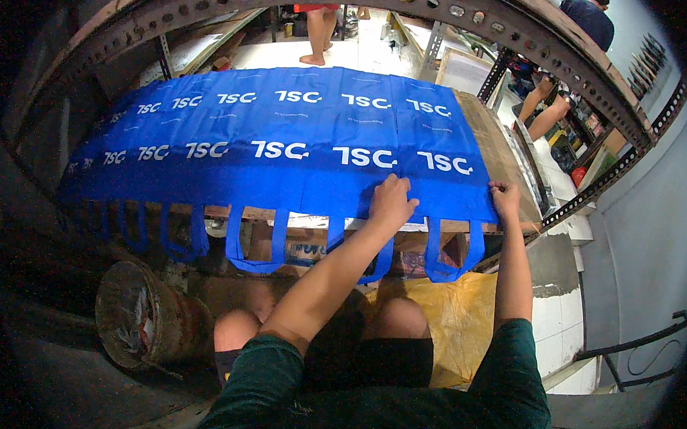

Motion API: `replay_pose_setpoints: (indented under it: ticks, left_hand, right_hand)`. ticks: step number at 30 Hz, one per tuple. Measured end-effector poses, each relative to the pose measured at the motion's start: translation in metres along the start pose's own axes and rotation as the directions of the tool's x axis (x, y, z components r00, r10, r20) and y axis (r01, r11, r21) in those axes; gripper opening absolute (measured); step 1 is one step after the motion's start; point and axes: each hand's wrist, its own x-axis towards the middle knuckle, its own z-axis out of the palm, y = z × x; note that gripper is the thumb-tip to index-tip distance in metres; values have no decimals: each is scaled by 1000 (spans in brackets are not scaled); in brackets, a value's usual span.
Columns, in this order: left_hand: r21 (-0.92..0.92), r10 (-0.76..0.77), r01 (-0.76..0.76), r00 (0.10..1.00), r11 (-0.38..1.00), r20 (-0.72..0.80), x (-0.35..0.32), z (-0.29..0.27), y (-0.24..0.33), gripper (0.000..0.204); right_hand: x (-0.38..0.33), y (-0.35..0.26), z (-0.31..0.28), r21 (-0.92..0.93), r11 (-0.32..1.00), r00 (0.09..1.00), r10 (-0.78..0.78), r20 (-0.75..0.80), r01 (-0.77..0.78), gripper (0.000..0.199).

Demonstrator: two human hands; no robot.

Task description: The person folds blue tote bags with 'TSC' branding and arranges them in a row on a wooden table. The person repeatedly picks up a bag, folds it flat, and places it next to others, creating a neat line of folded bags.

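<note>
Blue tote bags (276, 171) with white printing lie flat in overlapping rows on a low work surface. Their loop handles (257, 260) hang over its near edge. My left hand (393, 198) rests at a seam near the bags' lower edge, fingers curled in and pressed to the fabric; its fingertips are partly hidden. At the near right corner of the rightmost bag (446, 187), my right hand (505, 200) pinches the edge between thumb and fingers. One handle (457, 267) dangles between my two hands.
A perforated metal frame (457, 12) arches over the far side. A worn round bucket (137, 315) stands at the lower left. Yellow sheeting (467, 324) lies by my knees. Cardboard (486, 143) shows right of the bags. Other people (586, 16) are farther back.
</note>
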Motion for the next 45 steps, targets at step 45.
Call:
replay_pose_setpoints:
  ticks: [45]
  left_hand:
    - [-46, 639, -642, 748, 765, 181, -143, -119, 5, 61]
  right_hand:
    - [105, 18, -322, -37, 996, 649, 28, -760, -87, 74]
